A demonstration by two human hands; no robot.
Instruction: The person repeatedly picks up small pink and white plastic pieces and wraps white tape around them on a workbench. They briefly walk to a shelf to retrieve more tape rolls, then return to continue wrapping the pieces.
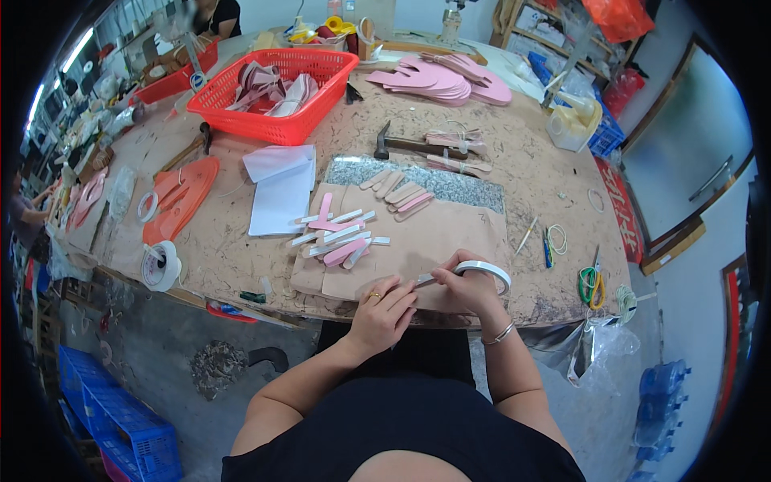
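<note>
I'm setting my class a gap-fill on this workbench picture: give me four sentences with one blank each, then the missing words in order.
1. The right hand holds a roll of white ____.
2. The large plastic basket is ____ in colour.
3. The scissors have handles in orange and ____.
4. A silver-coloured bracelet circles the person's ____ wrist.

Missing words in order: tape; red; green; right.

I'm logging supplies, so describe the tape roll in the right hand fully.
The tape roll is a narrow, slightly glossy white ring, open-centred and tilted. The right hand grips it, hiding part of its rim, over the right side of the brown sheet. Whether it joins the pale strip near the left hand is unclear.
</note>
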